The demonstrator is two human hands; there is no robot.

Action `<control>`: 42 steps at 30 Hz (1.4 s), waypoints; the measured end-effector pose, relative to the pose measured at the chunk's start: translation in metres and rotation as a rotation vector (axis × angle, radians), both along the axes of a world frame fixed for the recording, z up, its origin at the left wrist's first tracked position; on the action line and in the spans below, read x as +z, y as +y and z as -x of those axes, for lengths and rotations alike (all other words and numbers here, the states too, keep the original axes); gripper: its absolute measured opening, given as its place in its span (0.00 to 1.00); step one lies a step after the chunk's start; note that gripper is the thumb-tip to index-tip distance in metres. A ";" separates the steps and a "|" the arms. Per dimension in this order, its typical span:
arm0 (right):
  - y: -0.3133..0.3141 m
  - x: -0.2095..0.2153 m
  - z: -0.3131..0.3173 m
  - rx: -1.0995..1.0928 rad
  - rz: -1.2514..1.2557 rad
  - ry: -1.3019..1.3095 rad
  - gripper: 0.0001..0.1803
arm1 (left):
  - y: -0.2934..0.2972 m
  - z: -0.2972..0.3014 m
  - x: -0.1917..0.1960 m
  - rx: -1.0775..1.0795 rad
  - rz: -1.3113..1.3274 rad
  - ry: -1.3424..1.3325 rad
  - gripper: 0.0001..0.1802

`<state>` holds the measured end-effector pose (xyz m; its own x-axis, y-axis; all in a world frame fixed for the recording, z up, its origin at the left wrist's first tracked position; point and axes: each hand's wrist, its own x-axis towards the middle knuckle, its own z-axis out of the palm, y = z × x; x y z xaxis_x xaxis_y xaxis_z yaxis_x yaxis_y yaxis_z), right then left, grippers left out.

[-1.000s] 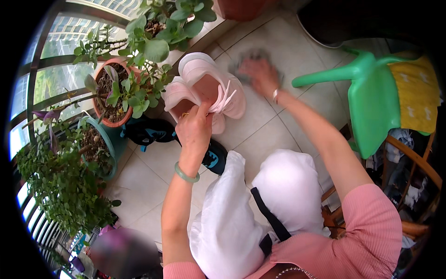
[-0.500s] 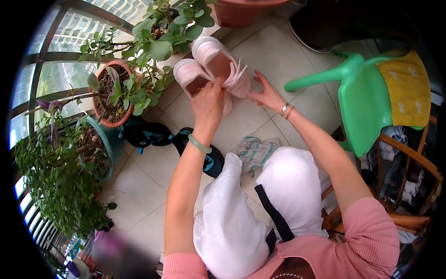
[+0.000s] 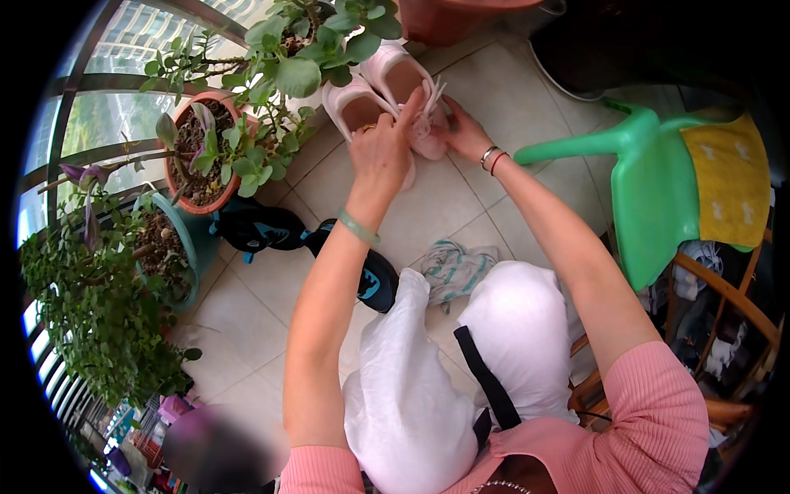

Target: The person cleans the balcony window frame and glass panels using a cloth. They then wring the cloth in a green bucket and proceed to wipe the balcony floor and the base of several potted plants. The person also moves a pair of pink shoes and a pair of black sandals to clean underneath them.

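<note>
A pair of pale pink shoes, the left shoe (image 3: 341,100) and the right shoe (image 3: 387,59), stands on the tiles at the top centre, openings up. My left hand (image 3: 383,156) reaches over them, fingers closed at the front of the shoes; its fingertips are partly hidden. From the right, my right hand (image 3: 467,136) has its fingers bent against the toe of the right shoe, where loose strips or laces stick up. A crumpled grey and teal cloth (image 3: 457,272) lies on the floor before my knees.
Potted plants in a terracotta pot (image 3: 183,196) and a teal pot (image 3: 191,276) line the railing at left. Black and blue shoes (image 3: 262,226) lie beside them. A green plastic chair (image 3: 658,189) with a yellow cloth (image 3: 728,185) stands at right, near a wooden rack (image 3: 724,292).
My right hand has moved in from beside the shoes and now touches the right shoe's toe. The left hand has shifted slightly, its index finger now stretched along the shoe. The view has tilted a little.
</note>
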<state>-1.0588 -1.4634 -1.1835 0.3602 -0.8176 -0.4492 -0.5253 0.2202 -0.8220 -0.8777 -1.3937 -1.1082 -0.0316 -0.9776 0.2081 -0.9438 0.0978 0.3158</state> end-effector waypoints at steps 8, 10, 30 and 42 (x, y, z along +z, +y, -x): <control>0.012 -0.008 -0.011 -0.115 0.204 0.021 0.34 | 0.011 -0.006 0.006 -0.013 -0.028 -0.047 0.48; 0.015 -0.013 -0.010 -0.162 0.261 0.073 0.33 | 0.009 -0.005 0.005 -0.016 -0.006 -0.026 0.48; 0.081 0.014 0.015 -0.092 0.234 -0.050 0.10 | 0.115 -0.036 0.044 0.313 0.004 0.293 0.18; 0.154 0.066 -0.105 1.081 0.420 -0.292 0.27 | 0.195 -0.122 0.047 0.535 -0.089 -0.093 0.35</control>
<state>-0.9538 -1.3097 -1.1174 0.9958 -0.0915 -0.0059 -0.0541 -0.5351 -0.8430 -0.7554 -1.1983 -1.0613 0.4602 -0.8760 0.1444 -0.8789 -0.4264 0.2139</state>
